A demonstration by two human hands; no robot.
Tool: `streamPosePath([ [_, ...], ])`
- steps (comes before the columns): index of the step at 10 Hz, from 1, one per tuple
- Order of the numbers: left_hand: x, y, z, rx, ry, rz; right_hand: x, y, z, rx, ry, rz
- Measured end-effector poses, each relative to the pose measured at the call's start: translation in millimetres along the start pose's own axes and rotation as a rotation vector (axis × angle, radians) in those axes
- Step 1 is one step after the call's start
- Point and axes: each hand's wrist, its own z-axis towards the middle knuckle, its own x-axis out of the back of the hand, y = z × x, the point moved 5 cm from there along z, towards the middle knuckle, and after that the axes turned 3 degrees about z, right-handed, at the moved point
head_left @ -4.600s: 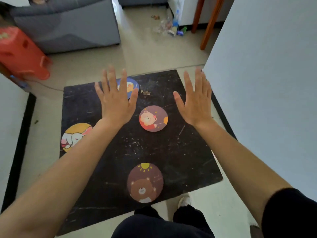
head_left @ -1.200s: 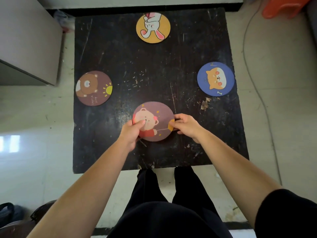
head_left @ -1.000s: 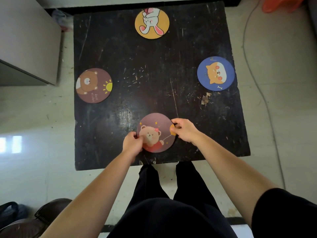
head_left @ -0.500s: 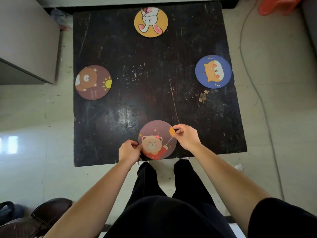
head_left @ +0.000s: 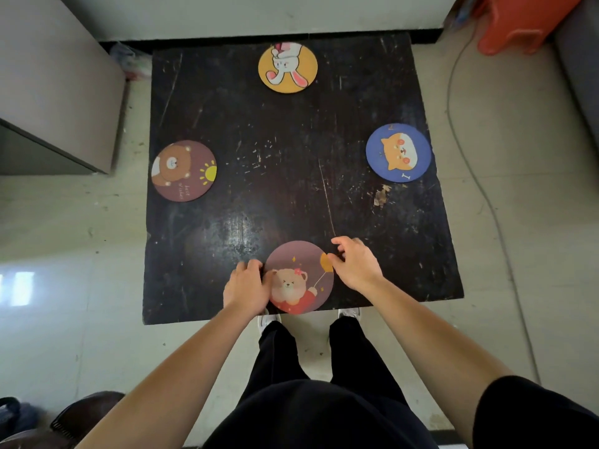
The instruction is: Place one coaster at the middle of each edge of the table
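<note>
A scratched black square table (head_left: 291, 176) carries four round coasters. The yellow rabbit coaster (head_left: 287, 67) lies at the middle of the far edge. At the left edge sits the brown bear-and-sun coaster (head_left: 183, 170), and at the right edge the blue dog coaster (head_left: 398, 152). A purple coaster with a bear and balloon (head_left: 299, 277) lies flat at the middle of the near edge. My left hand (head_left: 246, 288) grips its left rim with curled fingers. My right hand (head_left: 355, 264) pinches its right rim with the thumb, its other fingers loosely curled.
A grey cabinet (head_left: 55, 85) stands left of the table, and a wall with a dark baseboard runs behind it. A red plastic stool (head_left: 522, 21) and a grey sofa edge (head_left: 580, 66) are at the far right. A cable (head_left: 470, 163) trails over the tiled floor.
Both hands have slid the purple bear coaster from near the table's middle toward me, down to the near edge. The other three coasters have not moved.
</note>
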Motion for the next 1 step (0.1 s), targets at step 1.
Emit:
streamPosePath([
  [1,38.2,26.5,12.9,-0.188,0.120,0.210,44.7,-24.8,5.6,0.142,0.166,-0.170],
])
